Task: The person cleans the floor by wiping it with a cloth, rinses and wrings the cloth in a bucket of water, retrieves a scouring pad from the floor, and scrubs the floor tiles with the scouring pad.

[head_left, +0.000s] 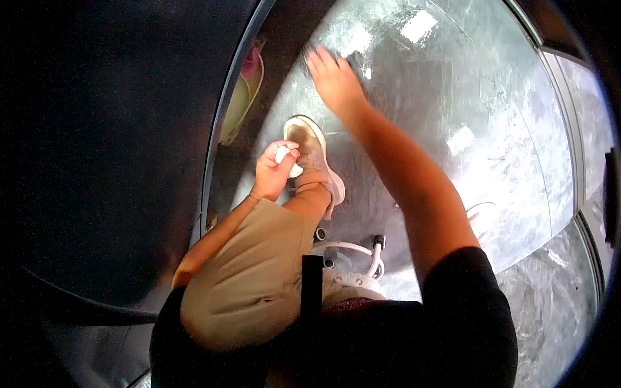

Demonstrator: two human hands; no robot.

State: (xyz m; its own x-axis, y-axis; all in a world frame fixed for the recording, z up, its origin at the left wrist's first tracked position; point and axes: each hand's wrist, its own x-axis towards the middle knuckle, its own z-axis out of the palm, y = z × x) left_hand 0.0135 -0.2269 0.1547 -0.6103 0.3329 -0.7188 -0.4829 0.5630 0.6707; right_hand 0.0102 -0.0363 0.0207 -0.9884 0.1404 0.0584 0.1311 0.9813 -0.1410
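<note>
- Glossy grey floor [401, 110], streaked and scuffed, with bright white light patches.
- Large, nearly black surface [116, 142] along the left, its edge curved.
- Pale wheeled base [343, 245] with dark casters.
- Narrow metallic strip [568, 123] bordering the right.

I'm pinching a crumpled white wad [295, 171] in my left hand [275, 169] above my pale sneaker [315, 147]; my right hand [336, 81] is hovering over grey floor [414, 97].
</note>
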